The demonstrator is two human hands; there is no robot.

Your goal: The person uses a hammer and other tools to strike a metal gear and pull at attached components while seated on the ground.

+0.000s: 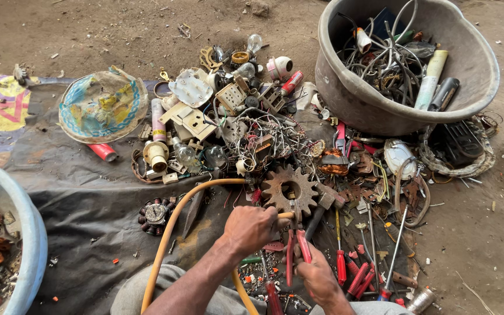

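Gripping yellow hose, left hand, right hand squeezing red-handled pliers

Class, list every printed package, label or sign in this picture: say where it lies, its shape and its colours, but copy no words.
Printed sheet: far left on the ground, partly under the dark tarp, yellow with pink and blue shapes.
Printed wrapper: left of the scrap pile, crumpled and round, blue, yellow and white.
Tube: inside the grey basin, long, pale cream.
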